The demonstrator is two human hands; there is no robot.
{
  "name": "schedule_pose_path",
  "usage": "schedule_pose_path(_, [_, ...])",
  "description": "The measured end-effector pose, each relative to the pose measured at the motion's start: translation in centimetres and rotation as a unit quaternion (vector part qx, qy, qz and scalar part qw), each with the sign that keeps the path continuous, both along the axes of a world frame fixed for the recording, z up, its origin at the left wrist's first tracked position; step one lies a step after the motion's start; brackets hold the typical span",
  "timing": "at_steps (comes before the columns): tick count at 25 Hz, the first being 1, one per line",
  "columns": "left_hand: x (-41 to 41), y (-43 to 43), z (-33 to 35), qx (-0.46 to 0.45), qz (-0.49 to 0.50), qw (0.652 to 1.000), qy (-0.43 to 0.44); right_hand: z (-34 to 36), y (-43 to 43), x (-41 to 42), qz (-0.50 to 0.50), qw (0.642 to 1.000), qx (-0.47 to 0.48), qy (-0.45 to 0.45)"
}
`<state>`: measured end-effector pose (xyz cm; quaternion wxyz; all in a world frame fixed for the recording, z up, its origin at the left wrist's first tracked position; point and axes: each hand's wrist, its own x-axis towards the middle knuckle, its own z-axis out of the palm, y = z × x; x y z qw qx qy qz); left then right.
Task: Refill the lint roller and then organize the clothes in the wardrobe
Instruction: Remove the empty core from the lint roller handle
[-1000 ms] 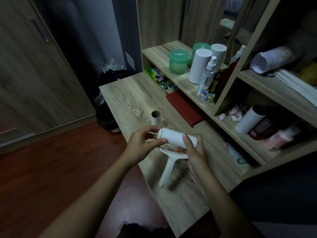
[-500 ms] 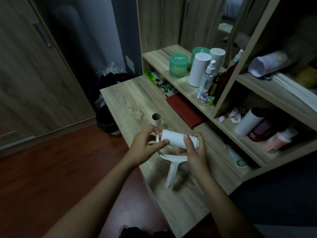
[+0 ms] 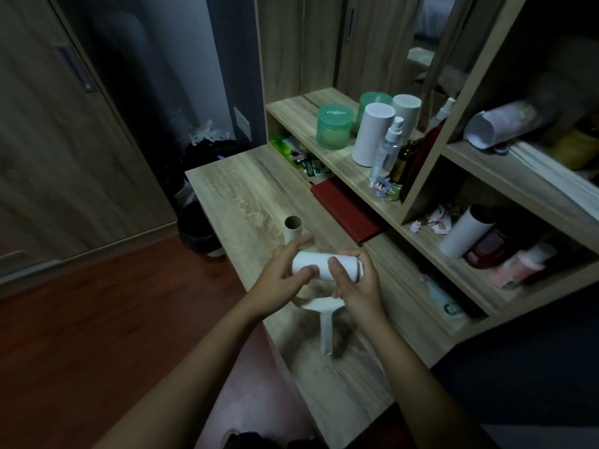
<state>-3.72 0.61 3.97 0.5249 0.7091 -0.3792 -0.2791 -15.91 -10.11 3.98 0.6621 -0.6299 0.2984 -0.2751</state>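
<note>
Item: paper roll [image 3: 319,266], white, lying sideways, held above desk [image 3: 240,192] near its front edge.
L/R grip: left hand [image 3: 279,283] pinches roll's left end, thumb in front, fingers stretched behind; right hand [image 3: 360,288] wraps right end, thumb across front, fingers curled over top.
Lint roller [image 3: 325,328]: white; head just under roll betw. both hands; handle points toward person; can't tell if roll is seated on it.
Cardboard tube [image 3: 293,227]: brown, upright on desk, just behind left hand's fingertips.
Misc.: red book [image 3: 346,209] at desk's back edge; green jar [image 3: 334,126], white canister [image 3: 372,134], spray bottle [image 3: 387,152] on shelf [image 3: 291,106]; bin [image 3: 197,230] on floor beside desk.
</note>
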Motion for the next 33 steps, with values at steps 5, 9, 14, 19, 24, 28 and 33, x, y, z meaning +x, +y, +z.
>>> schedule_pose_path(5, [-0.2, 0.4, -0.7, -0.049, 0.028, 0.991, 0.123, -0.2, -0.6, 0.3, 0.08, 0.994, 0.069, -0.009])
schedule_pose_path(9, [-0.9, 0.0, -1.3, -0.091, 0.074, 0.972, 0.205, -0.4, -0.6, 0.7, 0.104, 0.99, 0.084, -0.034])
schedule_pose_path(14, [-1.6, -0.3, -1.9, -0.111, 0.103, 0.962, 0.228, -0.2, -0.7, 1.0, 0.102, 0.994, -0.013, 0.022])
schedule_pose_path(19, [-2.5, -1.0, -2.0, -0.147, 0.16, 0.95, 0.225, 0.1, -0.6, 2.1, 0.041, 0.995, -0.093, 0.021])
schedule_pose_path(24, [-3.5, -1.4, -1.7, -0.166, 0.201, 0.943, 0.209, 0.7, -0.7, 2.4, 0.001, 0.993, -0.118, 0.013])
schedule_pose_path(28, [-3.5, -1.4, -1.4, -0.17, 0.198, 0.941, 0.215, 1.1, -0.7, 2.3, -0.003, 0.994, -0.109, -0.002])
schedule_pose_path(33, [-3.6, -1.2, -1.0, -0.171, 0.193, 0.943, 0.211, 1.2, -0.3, 1.8, 0.0, 0.995, -0.092, -0.034])
